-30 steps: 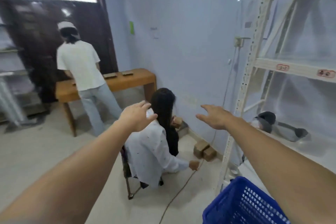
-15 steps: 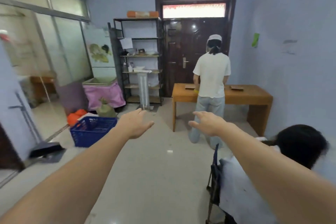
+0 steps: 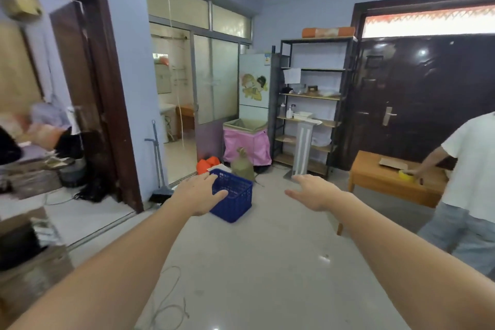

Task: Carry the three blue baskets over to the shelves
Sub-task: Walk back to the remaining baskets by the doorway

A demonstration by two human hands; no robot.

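One blue plastic basket (image 3: 235, 199) with latticed walls stands on the pale floor ahead, left of centre. My left hand (image 3: 197, 195) is stretched out in front of me, fingers apart and empty, overlapping the basket's left side in the picture though still short of it. To the right of the basket, my right hand (image 3: 312, 194) is also held out with spread fingers and holds nothing. Dark metal shelves (image 3: 310, 104) with wooden boards stand against the far wall.
A person in a white shirt (image 3: 467, 185) stands at a low wooden table (image 3: 385, 182) on the right. A pink bin (image 3: 247, 142), a tied sack (image 3: 242, 165) and an orange bag (image 3: 206, 165) sit behind the basket. A broom (image 3: 159, 166) leans by the doorway; a loose cable (image 3: 168, 303) lies on the floor.
The view has swung left, away from the white shelves and the seated person, toward the far blue basket, which is now nearer. Both hands stay outstretched and empty.
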